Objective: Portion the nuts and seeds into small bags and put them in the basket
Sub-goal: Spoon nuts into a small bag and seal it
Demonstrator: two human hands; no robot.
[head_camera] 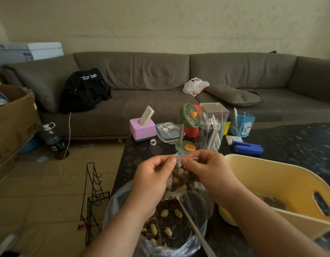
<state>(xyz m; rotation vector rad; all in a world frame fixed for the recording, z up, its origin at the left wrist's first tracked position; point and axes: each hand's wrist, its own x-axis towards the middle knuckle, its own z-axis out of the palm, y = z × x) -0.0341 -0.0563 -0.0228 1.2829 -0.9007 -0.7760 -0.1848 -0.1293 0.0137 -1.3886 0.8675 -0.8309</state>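
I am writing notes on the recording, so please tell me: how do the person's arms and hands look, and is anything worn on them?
Both forearms are bare as far as the frame shows; no sleeves, watch or bracelet are visible. The left hand and right hand wear no gloves, and no rings can be seen. The fingernails look short and unpainted.

Dim, soft indoor light; wide-angle edge distortion.

Yellow basket, grey sofa, pink box, green fan.
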